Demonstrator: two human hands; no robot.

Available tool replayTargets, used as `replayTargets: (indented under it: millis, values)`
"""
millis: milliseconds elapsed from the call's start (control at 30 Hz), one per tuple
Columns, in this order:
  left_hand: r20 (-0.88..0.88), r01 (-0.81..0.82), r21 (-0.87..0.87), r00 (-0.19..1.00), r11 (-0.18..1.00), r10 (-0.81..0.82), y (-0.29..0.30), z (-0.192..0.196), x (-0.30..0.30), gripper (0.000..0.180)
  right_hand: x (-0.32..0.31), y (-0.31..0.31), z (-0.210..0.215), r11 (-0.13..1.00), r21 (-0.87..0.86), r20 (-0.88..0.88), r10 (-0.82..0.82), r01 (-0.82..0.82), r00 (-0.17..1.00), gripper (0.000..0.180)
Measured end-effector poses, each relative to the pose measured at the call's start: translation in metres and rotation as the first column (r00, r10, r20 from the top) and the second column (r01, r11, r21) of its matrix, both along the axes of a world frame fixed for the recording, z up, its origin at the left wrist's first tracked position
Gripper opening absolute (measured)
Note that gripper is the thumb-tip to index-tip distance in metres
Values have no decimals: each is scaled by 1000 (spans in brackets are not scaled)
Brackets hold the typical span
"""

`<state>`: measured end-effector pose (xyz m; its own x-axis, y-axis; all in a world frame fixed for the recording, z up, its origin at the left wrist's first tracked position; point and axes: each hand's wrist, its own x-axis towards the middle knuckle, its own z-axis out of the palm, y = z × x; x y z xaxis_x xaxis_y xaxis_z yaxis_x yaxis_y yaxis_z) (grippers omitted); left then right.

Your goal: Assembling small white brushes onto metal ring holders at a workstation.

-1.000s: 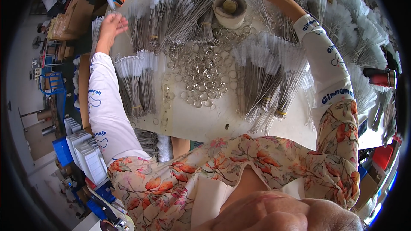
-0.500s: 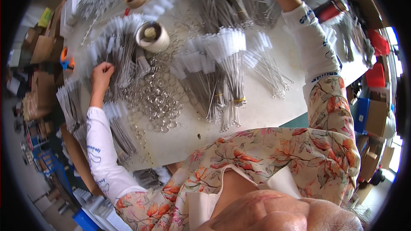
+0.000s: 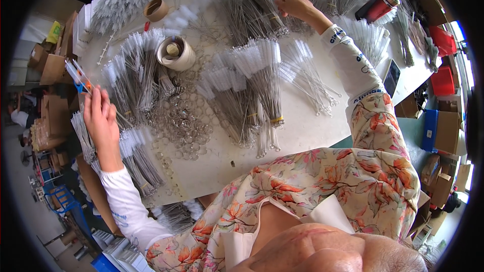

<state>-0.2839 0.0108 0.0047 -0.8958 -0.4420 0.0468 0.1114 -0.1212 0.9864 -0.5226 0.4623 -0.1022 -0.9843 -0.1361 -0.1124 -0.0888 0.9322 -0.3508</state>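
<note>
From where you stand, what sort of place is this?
Probably a workshop: bundled wire-stemmed brushes crowd a white table, a pile of loose metal rings lies among them, and cardboard boxes stand around.

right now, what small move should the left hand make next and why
Probably ease the left hand inward, toward the bundled brushes: it seems to hold a few loose brushes, which in this view overlap the orange-and-blue tool; whether they touch is unclear.
</note>
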Motion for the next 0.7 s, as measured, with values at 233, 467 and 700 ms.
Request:
replayTargets:
  millis: [233, 467, 700]
  values:
    - [71, 87, -18, 994, 996, -85, 25, 7, 82, 20, 17, 58, 52, 942, -227, -158, 215, -248, 964, 31]
    - [67, 1, -132, 998, 991, 8, 42, -9, 106, 30, -13, 89, 44, 715, -699, 29, 58, -21, 998, 15]
    - [110, 20, -116, 994, 993, -7, 49, -31, 134, 31, -64, 20, -1, 994, -110, -375, -20, -23, 927, 20]
